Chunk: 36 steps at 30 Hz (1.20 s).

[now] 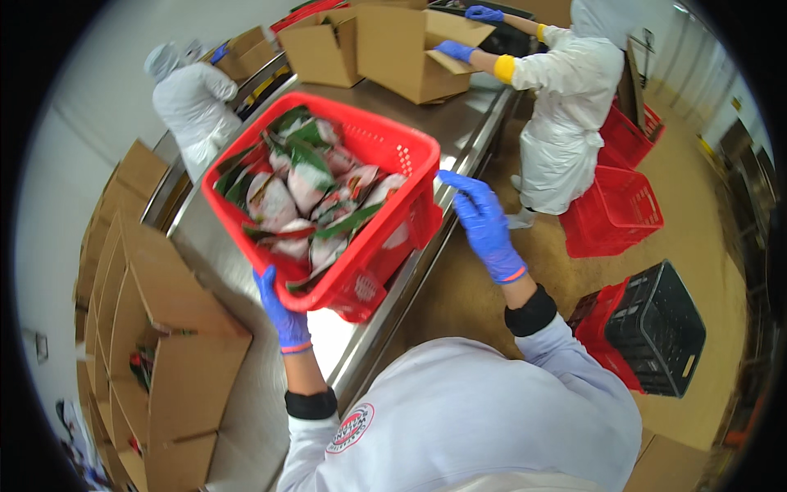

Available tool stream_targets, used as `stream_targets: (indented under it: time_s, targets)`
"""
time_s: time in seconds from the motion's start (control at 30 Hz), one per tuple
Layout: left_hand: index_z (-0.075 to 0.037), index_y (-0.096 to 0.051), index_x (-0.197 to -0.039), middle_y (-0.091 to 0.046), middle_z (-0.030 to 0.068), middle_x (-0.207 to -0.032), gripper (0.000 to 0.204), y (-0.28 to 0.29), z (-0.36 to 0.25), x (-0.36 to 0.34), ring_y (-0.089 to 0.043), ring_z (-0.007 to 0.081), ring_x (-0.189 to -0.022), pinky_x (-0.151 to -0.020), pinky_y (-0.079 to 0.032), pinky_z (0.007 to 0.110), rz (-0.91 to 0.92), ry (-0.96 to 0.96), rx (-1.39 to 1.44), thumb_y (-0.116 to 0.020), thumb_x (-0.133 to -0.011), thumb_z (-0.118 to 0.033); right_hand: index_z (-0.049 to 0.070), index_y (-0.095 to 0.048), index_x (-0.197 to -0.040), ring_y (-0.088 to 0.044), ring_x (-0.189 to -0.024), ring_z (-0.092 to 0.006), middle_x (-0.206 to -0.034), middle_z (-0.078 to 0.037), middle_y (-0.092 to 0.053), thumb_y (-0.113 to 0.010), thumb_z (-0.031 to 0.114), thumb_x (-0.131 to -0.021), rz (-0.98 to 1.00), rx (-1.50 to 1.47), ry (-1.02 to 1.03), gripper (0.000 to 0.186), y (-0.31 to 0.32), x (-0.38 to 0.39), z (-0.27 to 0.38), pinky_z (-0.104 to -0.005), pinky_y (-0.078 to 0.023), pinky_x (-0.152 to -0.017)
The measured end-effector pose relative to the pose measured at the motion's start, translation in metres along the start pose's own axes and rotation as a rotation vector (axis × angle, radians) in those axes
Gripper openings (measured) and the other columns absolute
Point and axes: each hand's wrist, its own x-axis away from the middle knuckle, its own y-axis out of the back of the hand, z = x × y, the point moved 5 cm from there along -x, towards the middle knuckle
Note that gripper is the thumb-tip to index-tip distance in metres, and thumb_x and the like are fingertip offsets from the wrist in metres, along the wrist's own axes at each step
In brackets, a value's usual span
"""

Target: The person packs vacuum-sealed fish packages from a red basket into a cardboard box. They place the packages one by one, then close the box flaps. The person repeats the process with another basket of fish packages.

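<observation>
One red basket (361, 250) of bags (307, 193): left hand (285, 318) at seven o'clock, grip unclear; right hand (485, 225) spread, three o'clock; best steadied two-handed.

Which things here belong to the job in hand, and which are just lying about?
Likely in the job:
- red crate, filled with wrapped packages
- left hand, at its near corner
- right hand, beside its right end; contact unclear
- steel table, beneath

Apparently just lying about:
- black crate at right
- red floor crate beside the co-worker
</observation>
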Motion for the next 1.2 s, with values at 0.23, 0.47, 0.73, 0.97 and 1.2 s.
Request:
stream_targets:
  time_s: [0.23,0.47,0.73,0.97,1.2]
  targets:
    - [-0.004,-0.037,-0.140,-0.044,0.0131,-0.137,0.062,-0.003,0.006,-0.016,-0.041,0.0278,-0.128,-0.109,-0.031,0.041,-0.045,0.038,0.030,-0.056,-0.083,-0.020,0.008,-0.066,-0.070,-0.062,-0.080,-0.0320,-0.074,-0.012,-0.064,-0.064,0.011,-0.080,0.048,0.365,0.442,0.011,-0.054,-0.079,-0.037,-0.0435,-0.047,-0.087]
    - [-0.003,-0.040,-0.138,-0.046,0.0108,-0.135,0.060,-0.039,0.017,-0.005,-0.043,0.0258,-0.126,-0.108,-0.032,0.038,-0.156,-0.112,-0.104,-0.056,-0.083,-0.020,0.007,-0.057,-0.054,-0.060,-0.068,-0.0333,-0.053,-0.010,-0.054,-0.064,0.011,-0.078,-0.008,0.347,0.537,0.026,-0.059,-0.111,-0.084,-0.0431,-0.047,-0.076]
    - [-0.008,-0.035,-0.145,-0.042,0.0100,-0.143,0.054,-0.026,0.020,0.009,-0.042,0.0226,-0.128,-0.106,-0.035,0.038,-0.182,-0.178,-0.235,-0.046,-0.097,-0.031,0.010,-0.055,-0.050,-0.054,-0.053,-0.0277,-0.049,-0.007,-0.050,-0.069,0.011,-0.079,0.256,0.370,0.490,0.032,-0.060,-0.117,-0.088,-0.0413,-0.050,-0.077]
    - [-0.015,-0.045,-0.141,-0.048,0.0137,-0.138,0.053,0.039,0.016,0.223,-0.044,0.0249,-0.127,-0.104,-0.033,0.042,-0.974,-0.137,-0.404,-0.038,-0.097,-0.044,0.014,-0.071,-0.100,-0.059,-0.070,-0.0243,-0.083,-0.004,-0.066,-0.066,0.016,-0.086,0.686,0.037,0.568,0.015,-0.086,-0.132,-0.017,-0.0404,-0.046,-0.089]
    - [-0.004,-0.051,-0.133,-0.054,0.0125,-0.133,0.044,-0.056,0.001,0.436,-0.053,0.0232,-0.120,-0.102,-0.039,0.034,-1.453,-0.462,-0.605,-0.034,-0.100,-0.027,0.012,-0.063,-0.119,-0.061,-0.099,-0.0287,-0.110,-0.009,-0.066,-0.066,0.018,-0.086,1.257,-0.639,0.463,0.034,-0.131,-0.023,0.090,-0.0445,-0.040,-0.098]
